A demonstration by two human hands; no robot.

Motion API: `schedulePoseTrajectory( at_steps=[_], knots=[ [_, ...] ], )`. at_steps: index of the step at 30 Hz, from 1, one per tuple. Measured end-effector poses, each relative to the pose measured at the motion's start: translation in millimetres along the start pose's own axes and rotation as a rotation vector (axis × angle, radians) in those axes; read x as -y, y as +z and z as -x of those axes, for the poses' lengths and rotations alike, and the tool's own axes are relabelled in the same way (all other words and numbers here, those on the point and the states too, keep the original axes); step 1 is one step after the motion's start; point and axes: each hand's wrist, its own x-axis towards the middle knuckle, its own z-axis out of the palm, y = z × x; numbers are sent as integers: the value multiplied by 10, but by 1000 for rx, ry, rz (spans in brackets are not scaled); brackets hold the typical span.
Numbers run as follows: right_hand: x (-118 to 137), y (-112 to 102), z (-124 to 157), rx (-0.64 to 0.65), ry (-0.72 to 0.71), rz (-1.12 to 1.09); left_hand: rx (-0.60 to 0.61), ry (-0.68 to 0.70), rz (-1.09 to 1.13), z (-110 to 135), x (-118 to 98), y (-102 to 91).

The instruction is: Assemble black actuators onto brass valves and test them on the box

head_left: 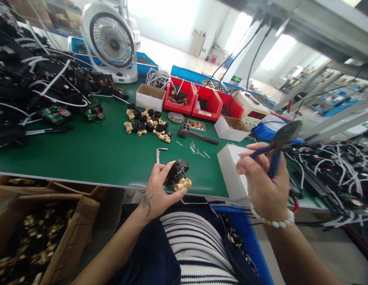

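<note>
My left hand (158,186) grips a small valve (179,176) with a black top and a brass body, held at the near edge of the green table (97,154). My right hand (262,180) is closed around blue-handled pliers (279,144), raised to the right of the valve above a white box (231,170). The pliers' jaws point up and to the right, away from the valve. Several small wire clips (197,150) lie on the mat just beyond my hands.
A heap of brass and black valves (147,124) sits mid-table beside a black mallet (197,134). Red bins (198,101), cardboard boxes and a white fan (111,41) stand behind. Black wired assemblies pile up left (29,79) and right (335,170). A carton of brass parts (32,241) sits lower left.
</note>
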Motion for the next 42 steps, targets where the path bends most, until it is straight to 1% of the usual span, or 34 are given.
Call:
schedulePoseTrajectory(
  at_steps=[1,2,4,5,6,7,8,10,11,12,13,15,16,17,18,19,21,22,23,24,26,27,28,29,31,32,33,34,35,37,40,42],
  knots=[
    [-26,36,5,49,-4,51,2,5,-6,3,7,-1],
    [-54,62,6,163,6,136,6,8,-11,6,12,-2],
    [-85,68,-23,466,15,306,10,11,-18,8,19,-3],
    [-82,49,-53,572,8,364,13,9,-18,8,21,-3],
    [-69,22,-90,591,-2,400,14,5,-15,5,23,-3],
    [-50,-7,-126,521,-7,417,16,2,-11,2,25,-1],
    [-34,-30,-154,402,-10,410,16,3,-12,-2,26,1],
    [-31,-34,-164,89,-17,307,16,13,-21,-11,28,6],
    [-50,-15,-145,-5,-22,264,15,21,-26,-14,28,9],
    [-80,14,-114,2,-29,250,15,28,-31,-16,28,10],
    [-117,46,-79,88,-37,265,16,33,-36,-17,26,11],
    [-180,96,-26,397,-38,344,17,33,-37,-17,20,7],
    [-197,106,-18,528,-39,380,17,32,-35,-17,17,4],
    [-200,107,-21,575,-44,399,18,29,-30,-18,12,1],
    [-195,102,-31,521,-46,404,19,27,-23,-18,8,-2],
    [-184,94,-42,404,-46,402,21,28,-17,-20,5,-4],
    [-173,91,-44,80,-34,356,25,39,-22,-24,1,-4],
    [-181,98,-31,-3,-21,338,24,47,-32,-27,1,-3],
    [-197,109,-9,23,-8,341,23,53,-46,-28,4,-1],
    [-221,121,15,136,3,363,20,57,-59,-29,8,0],
    [-270,134,52,459,22,424,17,53,-63,-28,20,0],
    [-288,131,58,566,28,445,16,48,-52,-27,27,-1],
    [-299,123,55,594,31,451,18,42,-36,-25,34,-2],
    [-306,114,47,536,37,453,22,36,-21,-23,38,-2],
    [-321,101,39,376,83,495,25,29,-13,-22,41,-1],
    [-338,104,48,318,125,547,26,30,-20,-23,40,1],
    [-366,112,68,291,172,613,28,31,-29,-26,37,4],
    [-406,126,98,298,217,685,32,33,-40,-29,33,7],
    [-455,141,132,334,251,753,35,34,-51,-33,29,10],
    [-554,169,195,433,268,838,43,32,-70,-41,20,13],
    [-596,188,199,510,204,866,48,28,-100,-48,3,10],
    [-505,205,132,561,127,829,59,41,-121,-52,-11,3]
  ],
)
